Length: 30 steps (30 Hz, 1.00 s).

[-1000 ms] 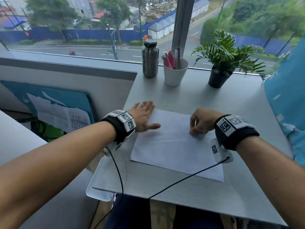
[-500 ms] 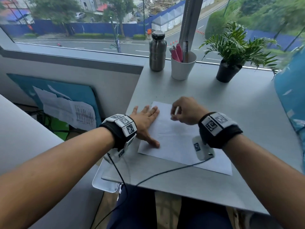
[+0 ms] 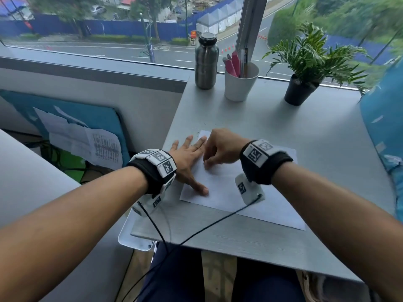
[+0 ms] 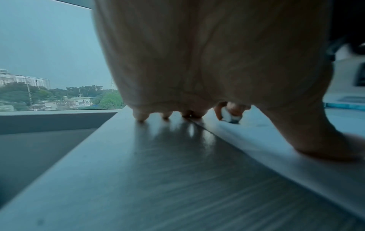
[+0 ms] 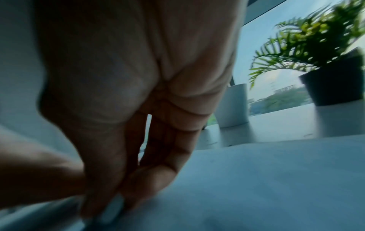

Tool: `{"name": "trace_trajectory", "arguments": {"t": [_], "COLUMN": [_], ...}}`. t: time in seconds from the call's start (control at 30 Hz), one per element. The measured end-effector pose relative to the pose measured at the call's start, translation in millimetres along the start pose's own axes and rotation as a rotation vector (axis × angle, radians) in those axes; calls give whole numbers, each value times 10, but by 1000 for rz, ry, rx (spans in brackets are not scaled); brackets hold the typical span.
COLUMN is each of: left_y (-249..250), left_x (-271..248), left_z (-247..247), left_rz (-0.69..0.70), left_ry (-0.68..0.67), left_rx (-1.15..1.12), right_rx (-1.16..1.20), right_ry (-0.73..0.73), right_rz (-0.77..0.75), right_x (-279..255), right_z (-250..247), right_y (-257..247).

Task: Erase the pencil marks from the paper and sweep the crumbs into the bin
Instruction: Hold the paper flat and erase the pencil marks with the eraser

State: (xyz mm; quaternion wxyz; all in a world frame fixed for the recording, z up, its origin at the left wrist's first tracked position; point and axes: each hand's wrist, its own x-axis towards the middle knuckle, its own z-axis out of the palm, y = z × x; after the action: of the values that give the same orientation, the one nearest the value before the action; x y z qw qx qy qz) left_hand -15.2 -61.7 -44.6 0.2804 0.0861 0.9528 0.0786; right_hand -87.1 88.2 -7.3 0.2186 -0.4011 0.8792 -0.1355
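the paper lies flat on the grey desk, near its left edge, with its far left corner tucked under the 2 hands. the right hand is curled over that corner, its fingers bent down and pinching a small white eraser whose tip is against the sheet; from the head view the eraser is hidden by the knuckles, while the left wrist view shows it between the fingertips. the left hand lies flat with straight, spread fingers, the thumb pressing on the paper near its left edge and the other fingertips partly on the sheet and partly on the bare desk beside it. it holds nothing. a few dark crumbs are scattered on the desk just beyond the far corner of the paper. a white tray-like bin pokes out under the near left corner of the desk. at the back by the window stand a metal bottle, a white cup with pens, and a potted plant. both wrists wear black bands with square-patterned markers.
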Motion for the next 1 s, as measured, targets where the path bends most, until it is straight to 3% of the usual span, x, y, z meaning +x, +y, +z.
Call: {"name": "trace_trajectory", "arguments": {"t": [0.17, 0.3, 0.47, 0.63, 0.8, 0.93, 1.0], "left_y": [32, 25, 65, 44, 71, 78, 125], "left_x": [-15, -18, -21, -26, -30, -11, -14], "left_z": [-35, -33, -31, -27, -32, -42, -71], "left_rz": [-18, -23, -33, -35, -46, -53, -67], "left_ry": [-39, -42, -40, -24, -35, -29, -41], "left_rx": [29, 2, 13, -10, 6, 23, 49], "right_rx": [68, 87, 182, 129, 95, 18, 21], "right_ry": [288, 134, 360, 177, 332, -17, -25], "right_rz": [199, 127, 305, 223, 281, 169, 194], "right_x": [117, -49, 75, 12, 128, -10, 30], "right_z": [-104, 42, -13, 37, -63, -10, -106], "right_y": [128, -47, 100, -60, 94, -37, 28]}}
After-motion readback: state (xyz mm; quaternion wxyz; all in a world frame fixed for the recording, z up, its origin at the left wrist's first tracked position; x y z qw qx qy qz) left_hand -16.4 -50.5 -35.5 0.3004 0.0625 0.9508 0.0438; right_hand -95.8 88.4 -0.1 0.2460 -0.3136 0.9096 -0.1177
